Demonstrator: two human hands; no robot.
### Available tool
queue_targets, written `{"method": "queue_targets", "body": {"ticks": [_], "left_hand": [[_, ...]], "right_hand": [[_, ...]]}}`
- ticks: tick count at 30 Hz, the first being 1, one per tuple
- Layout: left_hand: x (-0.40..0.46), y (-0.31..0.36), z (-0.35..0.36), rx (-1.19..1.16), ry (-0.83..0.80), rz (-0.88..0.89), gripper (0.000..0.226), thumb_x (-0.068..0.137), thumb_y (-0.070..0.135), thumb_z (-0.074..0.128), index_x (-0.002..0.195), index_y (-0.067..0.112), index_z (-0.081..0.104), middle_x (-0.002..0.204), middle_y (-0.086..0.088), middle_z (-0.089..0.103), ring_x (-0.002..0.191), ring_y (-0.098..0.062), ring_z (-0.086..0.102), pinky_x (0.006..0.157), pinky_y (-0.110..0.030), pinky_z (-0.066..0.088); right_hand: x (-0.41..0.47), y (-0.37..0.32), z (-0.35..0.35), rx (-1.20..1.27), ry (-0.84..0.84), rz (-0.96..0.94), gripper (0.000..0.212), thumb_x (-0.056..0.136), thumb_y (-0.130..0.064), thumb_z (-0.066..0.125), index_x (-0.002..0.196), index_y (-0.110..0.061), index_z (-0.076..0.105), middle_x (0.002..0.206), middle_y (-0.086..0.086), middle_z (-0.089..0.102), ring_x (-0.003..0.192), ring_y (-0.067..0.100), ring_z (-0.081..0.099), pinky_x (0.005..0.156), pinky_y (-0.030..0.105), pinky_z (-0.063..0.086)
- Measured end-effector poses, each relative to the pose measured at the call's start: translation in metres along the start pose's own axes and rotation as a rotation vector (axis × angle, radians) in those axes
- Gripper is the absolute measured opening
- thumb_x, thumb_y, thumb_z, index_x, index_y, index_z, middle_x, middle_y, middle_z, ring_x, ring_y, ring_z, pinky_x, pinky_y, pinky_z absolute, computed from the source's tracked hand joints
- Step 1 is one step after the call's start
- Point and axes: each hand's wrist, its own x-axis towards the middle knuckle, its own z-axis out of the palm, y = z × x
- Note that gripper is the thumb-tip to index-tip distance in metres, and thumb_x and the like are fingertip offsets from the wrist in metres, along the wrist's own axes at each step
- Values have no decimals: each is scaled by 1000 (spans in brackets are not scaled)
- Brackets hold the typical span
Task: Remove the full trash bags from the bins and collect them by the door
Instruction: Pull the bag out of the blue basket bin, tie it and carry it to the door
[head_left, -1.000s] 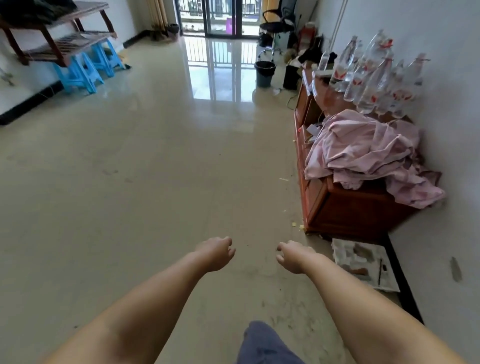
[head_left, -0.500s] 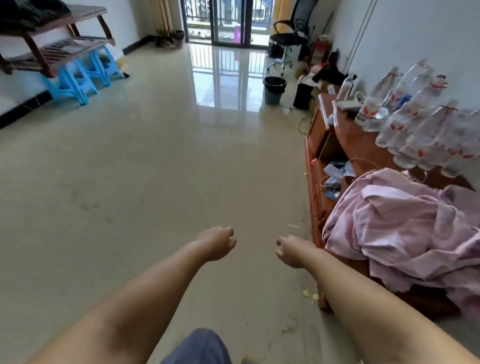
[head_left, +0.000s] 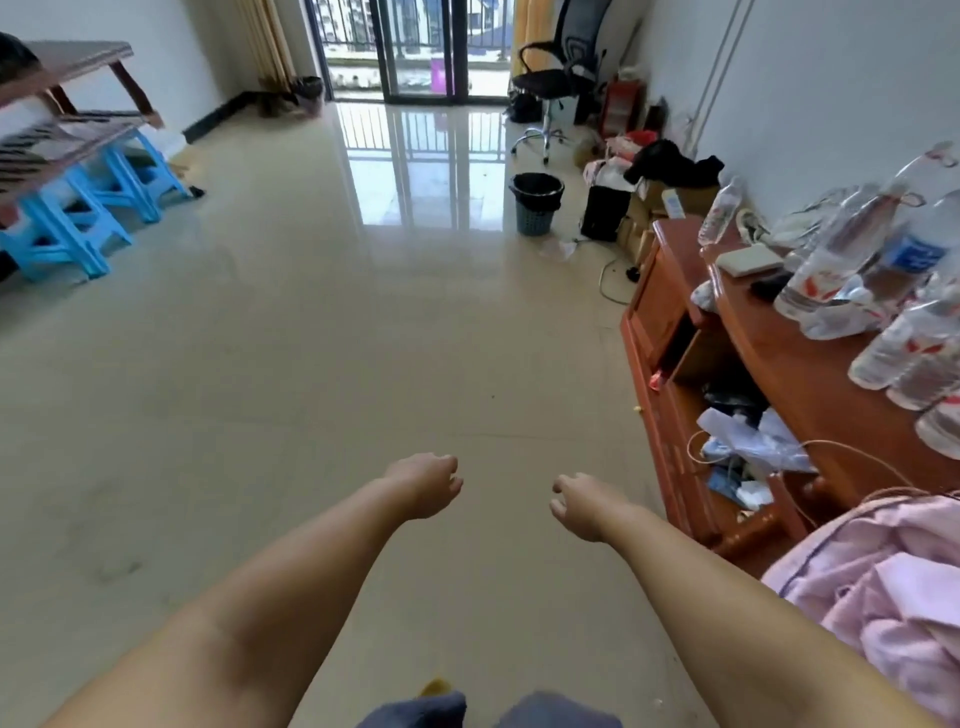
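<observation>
bin (head_left: 536, 202) with black liner far ahead beside cluttered wooden cabinet (head_left: 810, 364); left hand (head_left: 426, 486), right hand (head_left: 584, 501) loose-gripped, empty.

1. Both forearms are bare from the frame's lower corners to the wrists — no sleeves show.
2. The left hand (head_left: 427, 486) and right hand (head_left: 584, 505) carry no gloves, rings or watch.
3. Dark blue-grey fabric (trouser knees, apparently) (head_left: 415, 711) shows at the bottom edge — two rounded shapes.
</observation>
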Motion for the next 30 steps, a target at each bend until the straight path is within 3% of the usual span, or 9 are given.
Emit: {"method": "queue_targets", "body": {"ticks": [8,20,30], "left_hand": [[186,-25,-92,28,-38,59,42,99,40,29,128,14,46,123,-9,57,109,-28,56,84,-36,46],[451,-26,-240,-132,2,-15,40,98,38,30,125,14,48,124,-10,57,110,-29,54,86,-36,45],[672,-103,-364,-86,-6,-25,41,99,38,31,128,14,47,130,-11,55,117,-29,52,93,-35,42]], "right_hand": [[161,19,-108,25,-23,50,43,96,-36,31,133,-16,42,136,9,47,120,31,49,98,43,43],[425,71,-308,-47,-58,-35,44,96,-35,32,134,-13,42,138,12,45,121,31,48,97,38,42],[642,58,-428,35,-48,-32,43,96,-31,34,132,-11,43,138,15,45,123,32,47,99,38,41]]}}
